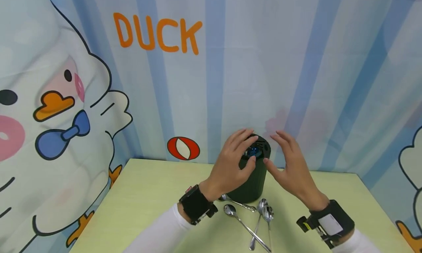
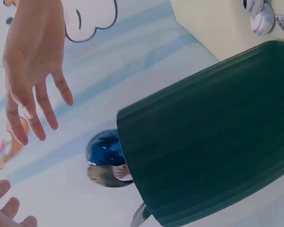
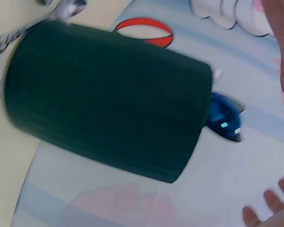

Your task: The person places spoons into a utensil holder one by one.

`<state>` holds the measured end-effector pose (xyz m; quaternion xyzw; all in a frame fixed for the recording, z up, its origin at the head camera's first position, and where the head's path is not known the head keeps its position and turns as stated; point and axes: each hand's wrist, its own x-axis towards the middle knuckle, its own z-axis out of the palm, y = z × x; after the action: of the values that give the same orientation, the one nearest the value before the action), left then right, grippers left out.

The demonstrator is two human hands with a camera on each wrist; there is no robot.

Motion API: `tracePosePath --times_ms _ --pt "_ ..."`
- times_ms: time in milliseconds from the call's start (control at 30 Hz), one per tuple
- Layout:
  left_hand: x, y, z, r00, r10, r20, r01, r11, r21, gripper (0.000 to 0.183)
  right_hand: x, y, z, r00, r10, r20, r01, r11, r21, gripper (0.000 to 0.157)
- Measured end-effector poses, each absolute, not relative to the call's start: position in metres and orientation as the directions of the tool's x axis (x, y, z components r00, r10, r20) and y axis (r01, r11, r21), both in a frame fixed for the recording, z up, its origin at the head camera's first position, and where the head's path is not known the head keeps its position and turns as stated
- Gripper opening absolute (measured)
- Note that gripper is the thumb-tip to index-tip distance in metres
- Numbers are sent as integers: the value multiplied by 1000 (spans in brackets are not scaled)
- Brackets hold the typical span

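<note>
A dark green cylindrical utensil holder (image 1: 250,185) stands on the table. Shiny rounded utensil ends, one reflecting blue (image 2: 105,147), stick out of its mouth; their kind is unclear. My left hand (image 1: 233,163) is raised at the holder's upper left, fingers spread and slightly bent. To its upper right hovers my right hand (image 1: 291,170), also spread. Neither hand holds anything, and the wrist views show both apart from the holder wall (image 3: 109,99). Several metal spoons (image 1: 229,210) lie loosely in front of the holder, some handles crossing; one spoon (image 1: 268,213) appears to have holes.
The pale yellow table (image 1: 158,194) reaches back to a hanging blue striped cloth (image 1: 250,62) printed with ducks and the word DUCK. The holder stands near the table's back edge. Each wrist wears a black strapped device (image 1: 197,204).
</note>
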<state>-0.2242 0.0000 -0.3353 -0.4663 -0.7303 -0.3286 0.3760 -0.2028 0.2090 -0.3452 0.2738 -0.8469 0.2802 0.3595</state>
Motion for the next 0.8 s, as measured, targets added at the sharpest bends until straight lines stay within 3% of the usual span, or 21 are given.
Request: tracePosePath --times_ms 100,167,433,800 --pt "-208 -9 -339 -232 466 854 930 364 54 56 -184 205 -345 -628 -238 741 -634 709 -310 78" --pt "-200 -14 -344 -240 495 835 923 383 39 62 -174 204 -347 -652 -227 723 -609 725 -321 86" --pt "-182 -24 -380 -392 618 682 879 470 79 85 -149 208 -367 -670 -240 702 -568 775 -277 103" --pt "-170 -25 -436 -555 734 391 819 564 104 101 -122 208 -419 -838 -159 521 -368 871 -325 116"
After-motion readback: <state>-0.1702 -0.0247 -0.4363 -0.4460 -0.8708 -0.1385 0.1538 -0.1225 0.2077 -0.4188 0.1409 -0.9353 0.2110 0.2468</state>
